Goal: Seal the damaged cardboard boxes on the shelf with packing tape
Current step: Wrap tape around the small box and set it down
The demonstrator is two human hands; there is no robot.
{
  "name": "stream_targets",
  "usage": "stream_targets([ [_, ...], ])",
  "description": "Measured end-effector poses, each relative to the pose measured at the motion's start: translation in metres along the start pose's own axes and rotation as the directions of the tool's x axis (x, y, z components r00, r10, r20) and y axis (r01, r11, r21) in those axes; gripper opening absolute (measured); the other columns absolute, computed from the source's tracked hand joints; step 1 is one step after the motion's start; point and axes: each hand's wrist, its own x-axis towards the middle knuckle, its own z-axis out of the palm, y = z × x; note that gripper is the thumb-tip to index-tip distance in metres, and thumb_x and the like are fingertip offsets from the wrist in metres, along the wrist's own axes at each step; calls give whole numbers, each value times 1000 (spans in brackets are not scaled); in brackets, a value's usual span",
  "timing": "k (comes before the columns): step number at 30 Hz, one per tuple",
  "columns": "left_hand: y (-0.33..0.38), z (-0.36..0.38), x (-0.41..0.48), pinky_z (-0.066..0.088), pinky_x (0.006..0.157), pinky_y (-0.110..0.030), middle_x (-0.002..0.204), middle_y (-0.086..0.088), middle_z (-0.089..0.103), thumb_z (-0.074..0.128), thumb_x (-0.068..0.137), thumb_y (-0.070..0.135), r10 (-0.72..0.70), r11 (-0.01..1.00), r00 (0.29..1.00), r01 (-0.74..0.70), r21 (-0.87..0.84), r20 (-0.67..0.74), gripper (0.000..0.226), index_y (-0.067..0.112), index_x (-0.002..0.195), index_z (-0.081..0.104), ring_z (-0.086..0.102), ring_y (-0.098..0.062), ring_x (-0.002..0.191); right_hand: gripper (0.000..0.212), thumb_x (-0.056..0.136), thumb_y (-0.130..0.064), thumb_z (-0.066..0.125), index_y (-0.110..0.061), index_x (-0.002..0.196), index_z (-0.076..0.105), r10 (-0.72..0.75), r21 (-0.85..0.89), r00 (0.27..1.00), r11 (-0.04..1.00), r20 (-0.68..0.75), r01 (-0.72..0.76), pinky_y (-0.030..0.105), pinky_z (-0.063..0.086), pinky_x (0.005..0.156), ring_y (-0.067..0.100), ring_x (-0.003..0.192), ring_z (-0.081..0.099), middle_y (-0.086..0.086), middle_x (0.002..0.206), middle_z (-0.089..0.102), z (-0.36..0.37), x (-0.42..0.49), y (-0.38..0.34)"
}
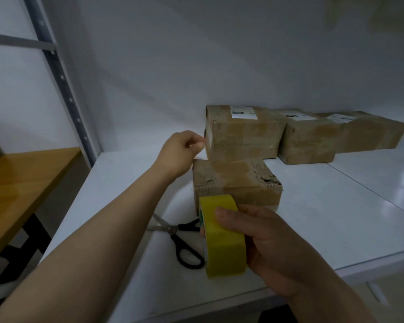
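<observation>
A small, worn cardboard box [250,183] with a torn right top edge lies on the white shelf [336,217]. My right hand [273,250] grips a yellow roll of packing tape [222,238] just in front of the box. A translucent strip of tape runs from the roll up over the box top towards my left hand [182,150], whose fingers pinch together at the far left corner, apparently on the tape's end. Three more taped cardboard boxes stand in a row behind: the nearest [243,134], the middle one [308,141] and the right one [371,134].
Black-handled scissors [177,238] lie open on the shelf, left of the tape roll and under my left forearm. A perforated metal shelf upright [63,85] rises at the left. A wooden tabletop [21,183] sits lower left, beyond the shelf edge. A white wall backs the shelf.
</observation>
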Motion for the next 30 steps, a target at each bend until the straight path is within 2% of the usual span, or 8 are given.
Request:
stream_targets([
  [4,12,-19,-28,43,100,-29,130,12,63,45,105,45,213,953,930,-265,146,300,36,31,129,67,56,-7,119,40,67,-32,80,-11,102,79,6,11,1000,1000,15,-6,38,60,71,26,86,71,25,112,71,-3,1,1],
  [6,9,-20,-38,39,110,-35,137,14,60,34,106,52,232,907,857,-362,216,461,44,37,140,57,52,-9,129,39,70,-32,79,-10,102,78,3,9,1000,1000,20,-4,39,59,72,27,88,70,27,113,70,-5,1,1],
  [8,5,-17,-45,23,121,-36,154,14,46,26,104,55,187,886,812,-383,262,553,53,36,151,44,33,-8,146,39,71,-32,73,-11,103,78,-4,3,1000,1000,30,4,39,60,74,26,89,70,24,111,71,-6,2,3],
  [11,0,-15,-48,11,126,-31,164,15,26,21,94,62,126,924,806,-307,227,578,71,31,156,35,15,-6,153,43,68,-34,74,-14,105,79,-11,1,999,1000,48,11,37,60,71,23,86,72,13,103,75,-8,3,5],
  [18,2,-18,-51,1,127,-33,167,13,15,43,79,68,58,962,766,-214,169,640,87,33,157,31,1,-4,154,47,62,-51,76,-21,99,79,-70,-174,998,982,-4,68,46,58,89,30,98,72,19,115,71,-5,3,12],
  [22,0,-15,-54,1,127,-33,167,13,17,45,80,64,74,973,786,-191,128,614,84,33,157,32,1,-4,154,47,66,-62,78,-25,96,78,-151,-293,987,947,-46,131,53,53,97,32,104,70,13,106,74,-4,3,17],
  [27,-5,-14,-52,3,127,-35,167,9,18,45,83,62,86,969,793,-208,136,603,81,31,157,31,2,-8,155,79,61,-76,77,-9,102,72,-207,-335,976,926,-61,175,64,48,100,42,108,64,25,112,68,-6,4,21],
  [30,-15,-12,-43,4,126,-31,167,5,20,60,98,37,103,958,812,-237,163,575,66,29,157,32,5,-13,155,72,69,-71,71,-8,105,72,-237,-382,970,902,-50,201,62,45,100,41,109,64,25,113,66,-5,4,19],
])
